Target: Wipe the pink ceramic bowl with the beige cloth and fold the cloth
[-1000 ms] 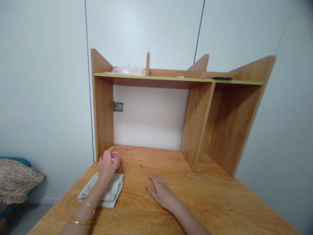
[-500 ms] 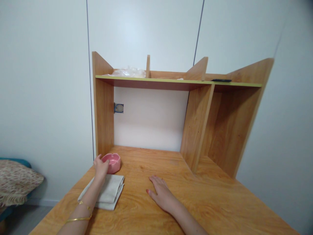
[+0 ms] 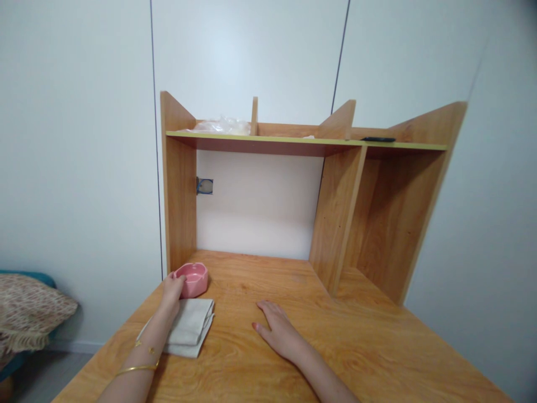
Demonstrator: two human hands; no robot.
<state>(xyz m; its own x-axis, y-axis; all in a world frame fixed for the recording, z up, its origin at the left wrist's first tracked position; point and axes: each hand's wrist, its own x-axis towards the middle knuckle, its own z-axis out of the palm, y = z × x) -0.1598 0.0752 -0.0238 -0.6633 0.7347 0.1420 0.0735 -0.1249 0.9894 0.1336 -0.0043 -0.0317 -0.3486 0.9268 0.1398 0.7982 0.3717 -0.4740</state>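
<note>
A pink, many-sided ashtray (image 3: 196,282) with notches in its rim sits at the back left of the wooden desk. My left hand (image 3: 172,290) grips its left wall, the thumb inside the rim and the fingers behind it, partly hidden. Just in front lies a folded light grey cloth (image 3: 191,326), and my left forearm passes over its left side. My right hand (image 3: 277,333) rests flat on the desk to the right of the cloth, thumb and fingers apart, holding nothing.
A wooden shelf unit (image 3: 344,224) rises from the desk's back edge. On its upper shelf lie a clear plastic bag (image 3: 222,126) and a flat black object (image 3: 378,139). A wall socket box (image 3: 205,186) shows behind it. A patterned cushion (image 3: 36,308) is at far left.
My left hand's fingers have closed from a looser reach onto the ashtray's left wall. The ashtray, cloth and right hand stay in nearly the same places.
</note>
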